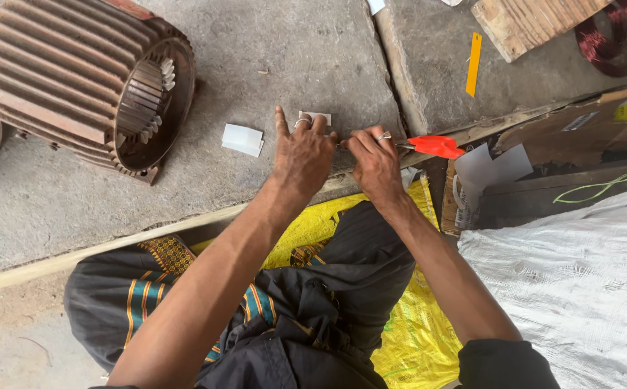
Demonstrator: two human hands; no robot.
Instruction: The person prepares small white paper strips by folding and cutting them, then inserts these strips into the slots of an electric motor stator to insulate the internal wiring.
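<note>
Both hands meet over the edge of the concrete floor point(270, 43): the left hand point(303, 155) has its index finger stretched out and the other fingers curled down, pinching a small white folded paper piece point(316, 116) whose top shows just beyond the knuckles, while the right hand point(375, 164) is closed round the red-handled scissors point(434, 146), whose handles jut out to the right. The blades are hidden between the two hands, so I cannot tell how far they are open or where they bite. That is my worry: with the left fingertips so close to the unseen blades, a slip could nick a finger, or the small piece could twist in the pinch and cut crooked. A second white paper piece point(242, 139) lies on the floor just left of the left hand, apart from it, and the ribbed motor housing point(87, 79) stands further left, well apart from both hands.
</note>
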